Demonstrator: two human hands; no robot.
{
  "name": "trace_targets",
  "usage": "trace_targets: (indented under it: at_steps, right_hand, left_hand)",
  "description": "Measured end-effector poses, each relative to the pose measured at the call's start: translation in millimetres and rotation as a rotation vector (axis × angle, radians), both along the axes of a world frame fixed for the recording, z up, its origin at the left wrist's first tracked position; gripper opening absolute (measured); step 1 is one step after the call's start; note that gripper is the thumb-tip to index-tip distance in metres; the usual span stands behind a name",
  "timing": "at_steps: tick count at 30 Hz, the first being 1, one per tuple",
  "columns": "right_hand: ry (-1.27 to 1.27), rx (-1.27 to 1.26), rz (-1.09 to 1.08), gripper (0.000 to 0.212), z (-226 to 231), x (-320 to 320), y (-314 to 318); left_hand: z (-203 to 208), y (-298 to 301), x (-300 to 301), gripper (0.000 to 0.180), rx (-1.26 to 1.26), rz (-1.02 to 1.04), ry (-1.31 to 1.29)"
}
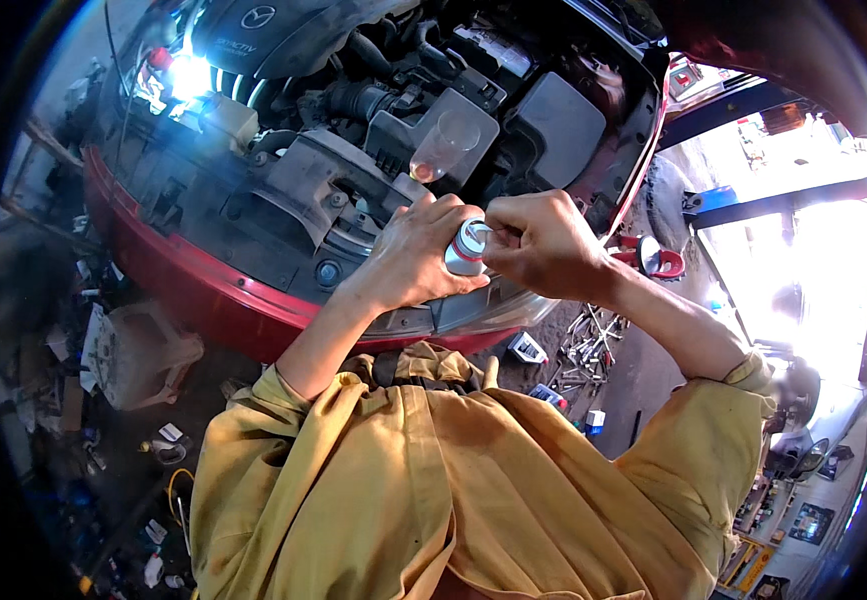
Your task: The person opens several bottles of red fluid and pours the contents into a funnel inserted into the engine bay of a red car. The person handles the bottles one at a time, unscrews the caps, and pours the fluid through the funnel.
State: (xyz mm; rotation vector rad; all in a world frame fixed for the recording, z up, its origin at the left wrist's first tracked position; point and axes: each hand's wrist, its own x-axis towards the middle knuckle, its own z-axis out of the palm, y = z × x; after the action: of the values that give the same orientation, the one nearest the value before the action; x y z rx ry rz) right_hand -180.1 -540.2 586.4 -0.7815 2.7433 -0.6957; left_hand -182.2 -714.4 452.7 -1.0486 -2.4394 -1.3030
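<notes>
My left hand [415,258] is wrapped round a small white bottle [462,263] with a red band below its pale, round top. It holds the bottle upright over the front edge of an open car engine bay. My right hand [545,240] is closed, thumb and bent finger pinched at the bottle's top edge. Whatever lies between those fingertips is hidden. Just beyond the hands, a clear plastic cup [450,140] with a little amber residue at its narrow end rests on a black engine-bay box [473,110].
A red front bumper [208,285] curves between me and the engine. Bright lamp light [189,76] glares at the far left. On the floor, several wrenches [591,345] lie scattered by a small carton [527,348]. A pale plastic crate [148,355] sits at left.
</notes>
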Motion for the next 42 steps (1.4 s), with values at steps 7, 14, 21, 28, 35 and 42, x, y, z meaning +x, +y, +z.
trace_targets:
  at_steps: [7, 14, 21, 28, 35, 42]
  right_hand:
    - [0.204, -0.376, -0.156, 0.027, 64.4, -18.3, -37.2]
    - [0.335, -0.142, -0.303, 0.024, 73.8, 6.5, 20.4]
    - [-0.020, -0.417, -1.102, 0.021, -129.4, 134.6, 169.5]
    - [-0.244, 0.333, -1.438, 0.014, -288.3, 239.6, 195.7]
    - [-0.168, -0.875, -0.989, 0.043, -258.9, 162.4, 104.3]
    - [-0.674, -1.985, -0.695, 0.089, -246.2, 92.9, 54.8]
  left_hand:
    - [4.1, -1.8, 3.7, 0.065, 0.033, -0.025, 0.015]
    - [9.0, -4.9, 5.3, 0.070, 0.041, -0.066, 0.000]
    - [-9.1, -18.5, -0.3, 0.084, 0.075, -0.092, -0.107]
    - [-14.1, -24.1, 1.7, 0.080, 0.065, -0.055, -0.333]
    - [15.0, 14.4, 10.9, 0.072, 0.300, 0.083, -0.504]
    - [30.0, 60.7, 5.5, 0.067, 0.498, 0.232, -0.610]
